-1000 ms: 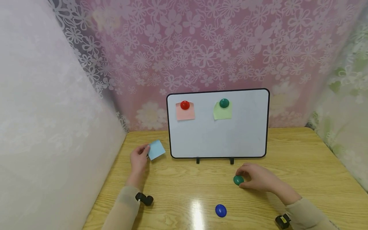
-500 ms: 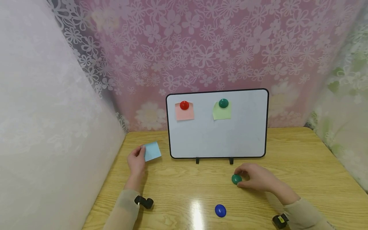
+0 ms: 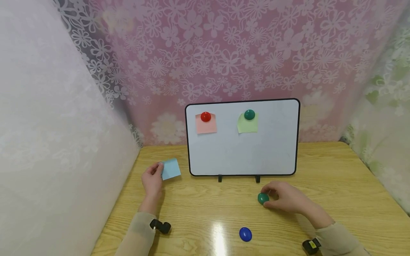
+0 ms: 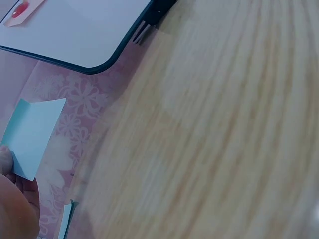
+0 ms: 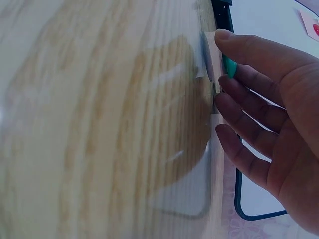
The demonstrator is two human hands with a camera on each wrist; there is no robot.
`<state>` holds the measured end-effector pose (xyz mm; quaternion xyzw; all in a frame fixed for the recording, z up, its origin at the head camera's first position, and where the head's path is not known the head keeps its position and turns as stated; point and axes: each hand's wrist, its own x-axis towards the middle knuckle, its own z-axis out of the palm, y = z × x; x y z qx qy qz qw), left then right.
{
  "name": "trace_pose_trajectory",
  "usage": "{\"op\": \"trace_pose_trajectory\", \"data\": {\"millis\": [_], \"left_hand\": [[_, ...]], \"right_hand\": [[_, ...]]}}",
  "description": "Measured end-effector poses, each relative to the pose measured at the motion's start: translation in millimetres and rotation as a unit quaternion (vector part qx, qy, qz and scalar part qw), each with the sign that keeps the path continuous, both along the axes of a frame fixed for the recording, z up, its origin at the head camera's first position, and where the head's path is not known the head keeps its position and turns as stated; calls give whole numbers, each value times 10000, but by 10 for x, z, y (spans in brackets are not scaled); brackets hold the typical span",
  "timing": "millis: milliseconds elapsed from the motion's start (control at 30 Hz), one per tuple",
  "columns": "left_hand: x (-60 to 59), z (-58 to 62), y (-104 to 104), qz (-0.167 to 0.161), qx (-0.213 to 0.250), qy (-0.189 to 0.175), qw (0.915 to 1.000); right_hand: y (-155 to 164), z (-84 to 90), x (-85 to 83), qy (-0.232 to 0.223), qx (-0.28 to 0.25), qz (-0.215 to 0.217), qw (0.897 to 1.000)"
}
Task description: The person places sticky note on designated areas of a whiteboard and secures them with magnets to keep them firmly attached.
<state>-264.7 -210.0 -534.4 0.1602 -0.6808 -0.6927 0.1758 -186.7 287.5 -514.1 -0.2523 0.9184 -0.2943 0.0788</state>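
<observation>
Since the earlier frame the green magnet (image 3: 263, 198) has crept slightly up-left, pinched by the right hand (image 3: 286, 198); at centre-left the left hand (image 3: 152, 179) pinches the blue note (image 3: 171, 168)

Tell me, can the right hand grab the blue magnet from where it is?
Probably yes. The blue magnet lies alone on the bare table, just in front of the right hand, with nothing between them. But that hand already grips the green magnet, so it would likely need to let go of it first.
</observation>
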Motion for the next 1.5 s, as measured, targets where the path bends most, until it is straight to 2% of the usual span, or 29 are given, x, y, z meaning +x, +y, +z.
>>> {"op": "trace_pose_trajectory", "data": {"millis": [400, 567, 767, 967, 1233, 1500], "left_hand": [[21, -31, 37, 102, -256, -56, 9996], [58, -30, 47, 68, -158, -132, 9998], [64, -102, 22, 92, -13, -216, 9997], [88, -149, -16, 86, 18, -349, 9994], [155, -131, -43, -49, 7, -496, 9988], [200, -150, -51, -10, 57, -415, 9991]], "right_hand": [[-19, 33, -10, 43, 0, -106, 9999], [-28, 21, -17, 131, 17, -102, 9999], [-39, -11, -15, 137, -8, -120, 9998], [-68, -10, -14, 62, -226, -72, 9997], [-138, -17, -43, 75, -541, -24, 9985], [-196, -61, -74, 11, -764, -10, 9971]]}}
